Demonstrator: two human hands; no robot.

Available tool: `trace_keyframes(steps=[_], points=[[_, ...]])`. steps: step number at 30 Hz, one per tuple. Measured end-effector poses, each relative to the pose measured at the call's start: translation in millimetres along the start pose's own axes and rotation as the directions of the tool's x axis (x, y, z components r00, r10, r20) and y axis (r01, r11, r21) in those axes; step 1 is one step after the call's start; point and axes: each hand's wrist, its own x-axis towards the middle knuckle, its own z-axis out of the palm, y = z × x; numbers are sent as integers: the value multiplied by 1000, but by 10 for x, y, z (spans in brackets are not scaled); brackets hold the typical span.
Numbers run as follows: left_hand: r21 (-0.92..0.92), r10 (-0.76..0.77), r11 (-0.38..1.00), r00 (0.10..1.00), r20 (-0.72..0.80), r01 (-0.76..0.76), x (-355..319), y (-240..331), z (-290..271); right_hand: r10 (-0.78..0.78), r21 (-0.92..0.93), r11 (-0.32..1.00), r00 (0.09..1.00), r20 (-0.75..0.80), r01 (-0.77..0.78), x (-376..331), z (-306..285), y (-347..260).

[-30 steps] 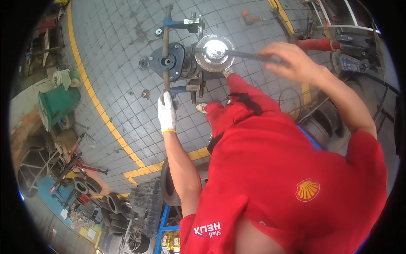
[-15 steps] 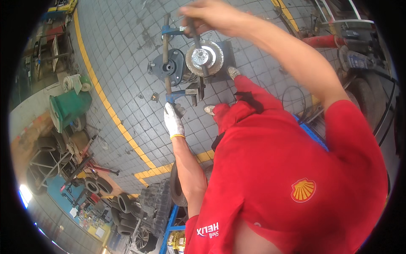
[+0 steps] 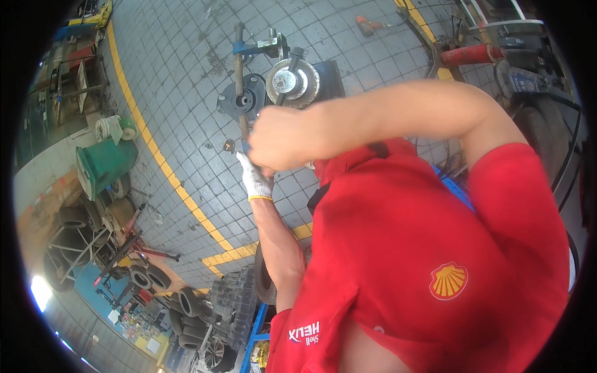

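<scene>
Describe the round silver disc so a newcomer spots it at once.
Against the gray tiled floor, just beyond the right hand, is a blue-armed tool. Right of the dark plate sits the disc. Unlike that plate, which has a central hole, it is silver with a shiny hub.

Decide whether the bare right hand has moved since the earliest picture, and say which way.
Yes. The bare right hand has swung leftward and down the picture, closer to the long yellow line painted on the grey tiled floor.

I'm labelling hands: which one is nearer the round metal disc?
Right. The right hand is just below the disc in the picture; the gloved left hand is farther below.
</scene>
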Motion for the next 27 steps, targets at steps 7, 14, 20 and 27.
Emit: trace_keyframes(steps=[7,14,20,27], points=[[-177,-16,984,995,103,34,-95,25,80,-128,-106,990,906,-404,92,-1019,331,101],[-215,67,974,998,-17,-69,-94,8,187,353,326,918,840,-413,-225,-1901,279,622],[-171,-39,984,997,61,49,-108,86,73,725,873,435,660,-195,-219,-1824,148,1254],[-117,-50,992,999,22,52,-109,58,45,686,990,118,727,-29,-72,-358,-235,1691]])
